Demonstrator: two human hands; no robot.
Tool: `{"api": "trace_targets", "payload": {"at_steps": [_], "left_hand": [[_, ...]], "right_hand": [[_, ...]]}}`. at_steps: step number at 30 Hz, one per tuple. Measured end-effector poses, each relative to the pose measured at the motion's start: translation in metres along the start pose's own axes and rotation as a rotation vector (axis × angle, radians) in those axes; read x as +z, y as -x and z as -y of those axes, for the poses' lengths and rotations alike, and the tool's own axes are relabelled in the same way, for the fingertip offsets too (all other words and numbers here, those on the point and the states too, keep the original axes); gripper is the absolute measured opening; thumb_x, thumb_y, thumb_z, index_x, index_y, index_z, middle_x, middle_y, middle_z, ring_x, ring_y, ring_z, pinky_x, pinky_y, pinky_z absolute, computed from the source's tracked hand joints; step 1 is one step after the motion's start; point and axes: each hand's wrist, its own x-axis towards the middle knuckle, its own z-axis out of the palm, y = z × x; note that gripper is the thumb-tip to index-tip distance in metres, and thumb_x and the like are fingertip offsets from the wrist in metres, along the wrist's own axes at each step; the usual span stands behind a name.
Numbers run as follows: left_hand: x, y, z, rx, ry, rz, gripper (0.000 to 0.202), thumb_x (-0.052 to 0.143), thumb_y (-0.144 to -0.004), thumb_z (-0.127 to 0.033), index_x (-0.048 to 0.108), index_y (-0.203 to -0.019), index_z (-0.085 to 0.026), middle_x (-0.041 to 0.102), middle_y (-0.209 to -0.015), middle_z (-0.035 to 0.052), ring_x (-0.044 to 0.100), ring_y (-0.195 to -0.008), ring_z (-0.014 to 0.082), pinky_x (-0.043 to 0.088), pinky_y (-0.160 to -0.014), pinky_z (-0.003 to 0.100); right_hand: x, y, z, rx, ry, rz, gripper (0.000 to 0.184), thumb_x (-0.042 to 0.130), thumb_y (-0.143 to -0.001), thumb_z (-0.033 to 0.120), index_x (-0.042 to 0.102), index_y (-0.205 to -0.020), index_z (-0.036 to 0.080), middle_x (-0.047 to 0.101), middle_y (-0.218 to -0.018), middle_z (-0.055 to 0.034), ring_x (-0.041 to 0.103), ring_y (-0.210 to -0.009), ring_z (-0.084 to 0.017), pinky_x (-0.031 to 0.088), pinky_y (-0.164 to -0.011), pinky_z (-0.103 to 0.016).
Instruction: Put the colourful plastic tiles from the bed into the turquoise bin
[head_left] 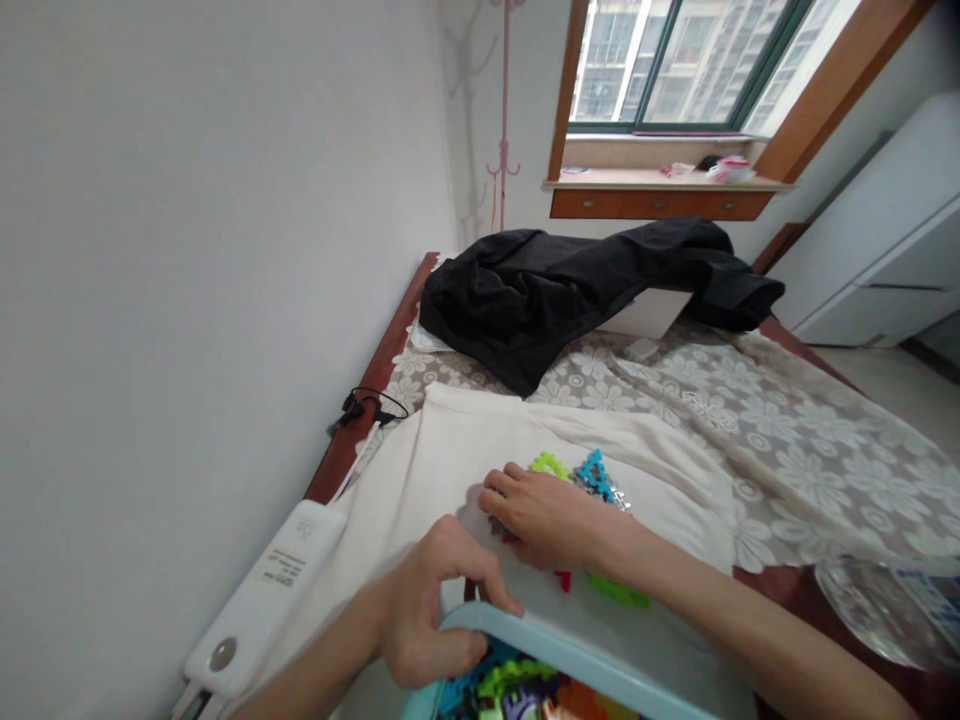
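Observation:
My left hand (431, 600) grips the rim of a light blue bin (570, 665) at the bottom of the view; the bin holds several coloured plastic building pieces (517, 690). My right hand (544, 515) lies palm down on a cream cloth (450, 455), its fingers curled over a small pile of pieces. A green piece (550, 464) and a blue piece (596, 475) show beyond the fingers. A red piece (563, 580) and another green piece (619, 592) peek out under the wrist.
A white power bank (262, 600) lies at the left edge with a black cable (371, 405). A black jacket (570, 290) is heaped at the far end of the lace-covered table (810, 440). A clear plastic bag (892, 610) sits at right. White wall at left, window behind.

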Motion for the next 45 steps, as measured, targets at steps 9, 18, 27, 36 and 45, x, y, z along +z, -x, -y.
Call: {"api": "trace_targets", "payload": {"at_steps": [9, 18, 27, 36, 45], "left_hand": [[0.001, 0.003, 0.020, -0.020, 0.003, -0.049, 0.033, 0.065, -0.059, -0.028, 0.082, -0.085, -0.016, 0.079, -0.069, 0.0068, 0.063, -0.055, 0.0166, 0.049, -0.060, 0.024], [-0.006, -0.005, 0.013, -0.203, 0.213, -0.039, 0.031, 0.076, -0.066, -0.031, 0.084, -0.088, -0.012, 0.076, -0.065, 0.0059, 0.058, -0.051, 0.0136, 0.041, -0.050, 0.021], [-0.007, -0.002, 0.018, -0.172, 0.130, -0.039, 0.032, 0.072, -0.063, -0.026, 0.085, -0.089, -0.015, 0.075, -0.066, 0.0039, 0.059, -0.055, 0.0156, 0.043, -0.052, 0.022], [-0.006, 0.000, 0.023, -0.001, 0.132, -0.066, 0.032, 0.073, -0.076, -0.031, 0.083, -0.099, -0.012, 0.080, -0.074, 0.0083, 0.062, -0.057, 0.0153, 0.046, -0.057, 0.023], [-0.003, 0.000, 0.024, -0.006, 0.136, -0.071, 0.034, 0.071, -0.069, -0.026, 0.083, -0.097, -0.012, 0.078, -0.070, 0.0078, 0.063, -0.054, 0.0155, 0.050, -0.056, 0.022]], "right_hand": [[-0.011, 0.003, -0.014, 0.019, -0.057, 0.057, 0.025, 0.066, -0.085, 0.025, 0.067, -0.109, 0.016, 0.065, -0.114, -0.0119, 0.063, -0.099, -0.026, 0.054, -0.085, -0.039], [-0.095, 0.061, -0.004, 0.073, -0.378, -0.092, 0.041, 0.069, -0.092, 0.033, 0.066, -0.132, 0.028, 0.066, -0.124, -0.0049, 0.068, -0.104, -0.021, 0.054, -0.095, -0.033], [-0.105, 0.098, 0.061, 0.014, -0.239, -0.118, 0.046, 0.058, -0.102, 0.042, 0.054, -0.148, 0.041, 0.071, -0.134, -0.0035, 0.071, -0.111, -0.028, 0.060, -0.092, -0.042], [-0.053, 0.087, -0.038, 0.494, -0.210, 0.047, 0.088, 0.083, -0.080, 0.057, 0.051, -0.156, 0.026, 0.048, -0.162, -0.0162, 0.052, -0.143, -0.041, 0.050, -0.113, -0.056], [0.008, 0.088, -0.045, 0.551, -0.167, -0.071, 0.041, 0.070, -0.094, 0.040, 0.066, -0.130, 0.021, 0.064, -0.132, -0.0140, 0.062, -0.120, -0.034, 0.053, -0.101, -0.050]]}}
